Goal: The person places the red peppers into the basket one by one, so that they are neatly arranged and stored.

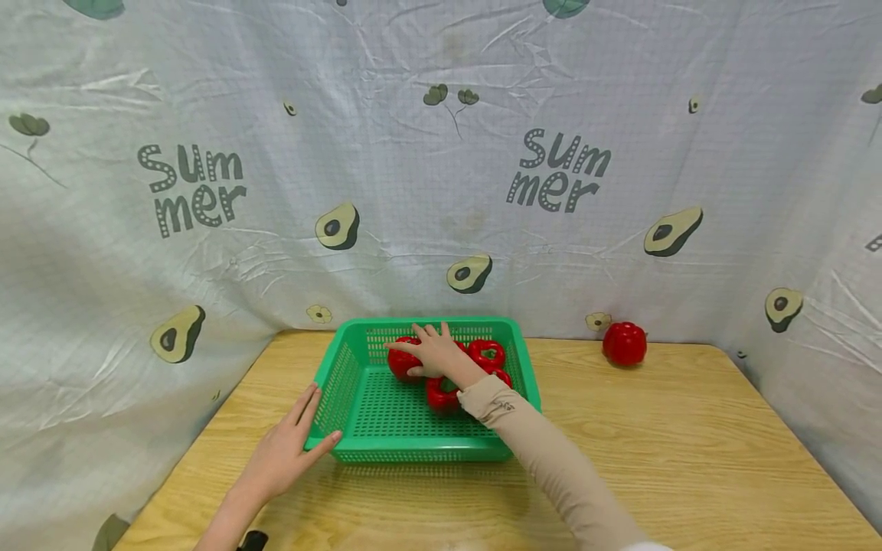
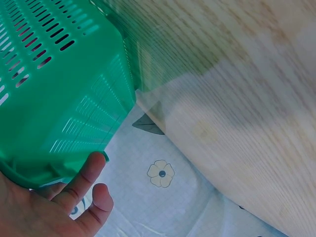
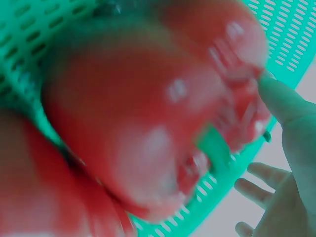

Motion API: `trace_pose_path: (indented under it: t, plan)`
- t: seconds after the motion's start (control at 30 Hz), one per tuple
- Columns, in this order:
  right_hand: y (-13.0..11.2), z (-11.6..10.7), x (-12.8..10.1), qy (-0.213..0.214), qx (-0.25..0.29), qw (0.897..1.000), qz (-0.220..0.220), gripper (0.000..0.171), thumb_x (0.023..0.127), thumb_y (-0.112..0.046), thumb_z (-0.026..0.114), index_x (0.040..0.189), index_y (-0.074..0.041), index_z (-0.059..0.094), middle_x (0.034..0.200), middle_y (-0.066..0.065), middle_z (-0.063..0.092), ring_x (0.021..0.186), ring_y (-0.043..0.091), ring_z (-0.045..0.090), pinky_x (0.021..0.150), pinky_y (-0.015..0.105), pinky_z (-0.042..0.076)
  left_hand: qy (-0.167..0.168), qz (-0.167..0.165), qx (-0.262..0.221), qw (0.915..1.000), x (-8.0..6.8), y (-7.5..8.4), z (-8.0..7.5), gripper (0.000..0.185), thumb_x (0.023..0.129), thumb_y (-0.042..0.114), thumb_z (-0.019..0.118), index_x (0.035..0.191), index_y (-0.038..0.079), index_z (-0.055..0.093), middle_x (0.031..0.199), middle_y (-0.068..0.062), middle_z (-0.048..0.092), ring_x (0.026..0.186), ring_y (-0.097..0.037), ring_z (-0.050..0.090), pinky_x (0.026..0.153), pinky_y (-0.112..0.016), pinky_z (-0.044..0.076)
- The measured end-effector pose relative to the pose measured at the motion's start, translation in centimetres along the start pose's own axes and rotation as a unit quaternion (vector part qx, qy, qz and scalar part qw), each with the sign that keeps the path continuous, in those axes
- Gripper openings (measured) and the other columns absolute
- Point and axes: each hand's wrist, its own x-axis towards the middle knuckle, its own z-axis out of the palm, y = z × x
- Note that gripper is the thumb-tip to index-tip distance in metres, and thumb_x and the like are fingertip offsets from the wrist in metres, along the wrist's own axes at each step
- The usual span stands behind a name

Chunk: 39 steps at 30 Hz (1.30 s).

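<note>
Your right hand (image 1: 434,353) reached into the green basket (image 1: 358,440), fingers spread and resting on the red peppers (image 1: 403,363) at its far side; whether it gripped one, I cannot tell. Your left hand (image 1: 289,451) lay flat, fingers straight, against the basket's near-left corner. One more pepper (image 1: 624,343) sat on the wooden surface (image 1: 689,459), well to the right. The backdrop cloth (image 1: 207,115) read "Summer".

About five peppers (image 1: 624,343), one basket (image 1: 344,366)

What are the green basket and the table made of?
The basket looks like plastic: bright green, smooth, moulded with rows of little slots. The table looks like wood or a wood-look top: pale yellow with grain lines, matte.
</note>
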Motion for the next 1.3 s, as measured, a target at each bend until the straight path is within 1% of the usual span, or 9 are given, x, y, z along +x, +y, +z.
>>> trace_pose_path:
  t: [0.33, 0.53, 0.7, 0.77, 0.9, 1.0, 1.13, 1.2, 1.3]
  plan:
    - [3.1, -3.5, -3.3, 0.006, 0.04, 0.999, -0.033, 0.054, 0.09, -0.042, 0.048, 0.139, -0.037, 0.027, 0.146, 0.007, 0.026, 0.132, 0.03, 0.026, 0.103, 0.059, 0.019, 0.003, -0.002, 0.002, 1.0, 0.0, -0.1, 0.0, 0.077, 0.087, 0.049, 0.047, 0.141, 0.0, 0.023, 0.146, -0.019, 0.021, 0.116, -0.043, 0.045, 0.083, -0.053, 0.043]
    - [5.6, -4.2, -6.3, 0.036, 0.052, 0.997, -0.048, 0.05, 0.09, -0.04, 0.048, 0.137, -0.034, 0.033, 0.143, 0.006, 0.033, 0.13, 0.027, 0.03, 0.101, 0.06, 0.02, 0.002, 0.0, -0.001, 1.0, 0.1, -0.1, -0.1, 0.076, 0.088, 0.048, 0.048, 0.141, -0.001, 0.023, 0.146, -0.019, 0.021, 0.117, -0.043, 0.044, 0.084, -0.053, 0.042]
    - [7.8, -4.3, -9.0, 0.057, 0.047, 0.996, -0.044, 0.047, 0.091, -0.038, 0.048, 0.136, -0.033, 0.036, 0.14, 0.006, 0.039, 0.127, 0.028, 0.034, 0.099, 0.061, 0.022, 0.002, 0.002, 0.001, 1.0, 0.1, -0.1, 0.0, 0.076, 0.088, 0.047, 0.048, 0.14, -0.001, 0.023, 0.146, -0.02, 0.022, 0.117, -0.042, 0.044, 0.084, -0.053, 0.042]
    - [8.9, -3.8, -10.2, 0.073, 0.04, 0.996, -0.041, 0.046, 0.09, -0.037, 0.049, 0.135, -0.031, 0.038, 0.137, 0.006, 0.042, 0.124, 0.029, 0.037, 0.097, 0.06, 0.024, 0.002, 0.002, 0.002, 1.0, 0.1, -0.1, 0.1, 0.076, 0.088, 0.047, 0.048, 0.14, -0.001, 0.024, 0.146, -0.02, 0.022, 0.117, -0.042, 0.044, 0.085, -0.053, 0.042]
    - [11.3, -2.1, -12.6, 0.117, 0.056, 0.991, -0.03, 0.044, 0.089, -0.033, 0.053, 0.132, -0.026, 0.045, 0.129, 0.006, 0.05, 0.118, 0.029, 0.043, 0.092, 0.058, 0.027, 0.0, 0.0, -0.002, 1.0, 0.0, -0.1, 0.2, 0.076, 0.088, 0.047, 0.048, 0.14, -0.001, 0.023, 0.146, -0.02, 0.022, 0.118, -0.043, 0.044, 0.085, -0.053, 0.042]
    - [13.3, -0.2, -14.3, 0.164, 0.068, 0.984, -0.023, 0.041, 0.087, -0.028, 0.057, 0.127, -0.02, 0.051, 0.121, 0.006, 0.055, 0.112, 0.027, 0.046, 0.088, 0.056, 0.029, -0.003, -0.002, -0.004, 1.0, 0.0, 0.0, 0.2, 0.076, 0.088, 0.049, 0.047, 0.141, 0.0, 0.023, 0.146, -0.02, 0.021, 0.118, -0.043, 0.043, 0.084, -0.053, 0.042]
    - [15.9, 2.4, -16.1, 0.222, 0.062, 0.973, -0.008, 0.039, 0.085, -0.022, 0.06, 0.123, -0.016, 0.055, 0.113, 0.006, 0.059, 0.107, 0.025, 0.049, 0.084, 0.053, 0.03, -0.008, -0.006, -0.006, 0.9999, 0.0, 0.1, 0.1, 0.077, 0.088, 0.051, 0.045, 0.141, 0.0, 0.022, 0.146, -0.02, 0.02, 0.118, -0.043, 0.043, 0.084, -0.054, 0.042]
    - [17.3, 3.6, -16.9, 0.237, 0.059, 0.97, 0.005, 0.039, 0.084, -0.021, 0.061, 0.122, -0.016, 0.056, 0.111, 0.006, 0.06, 0.105, 0.025, 0.05, 0.084, 0.052, 0.03, -0.008, -0.006, -0.006, 0.9999, 0.1, 0.1, 0.1, 0.078, 0.088, 0.052, 0.044, 0.141, 0.0, 0.022, 0.146, -0.02, 0.02, 0.118, -0.043, 0.043, 0.084, -0.054, 0.042]
    - [19.1, 5.1, -17.9, 0.243, 0.055, 0.968, 0.031, 0.039, 0.083, -0.02, 0.061, 0.121, -0.014, 0.056, 0.112, 0.008, 0.059, 0.106, 0.027, 0.049, 0.083, 0.053, 0.03, -0.007, -0.005, -0.005, 0.9999, 0.1, 0.1, 0.1, 0.077, 0.088, 0.05, 0.046, 0.141, 0.0, 0.022, 0.146, -0.02, 0.02, 0.118, -0.043, 0.043, 0.085, -0.054, 0.042]
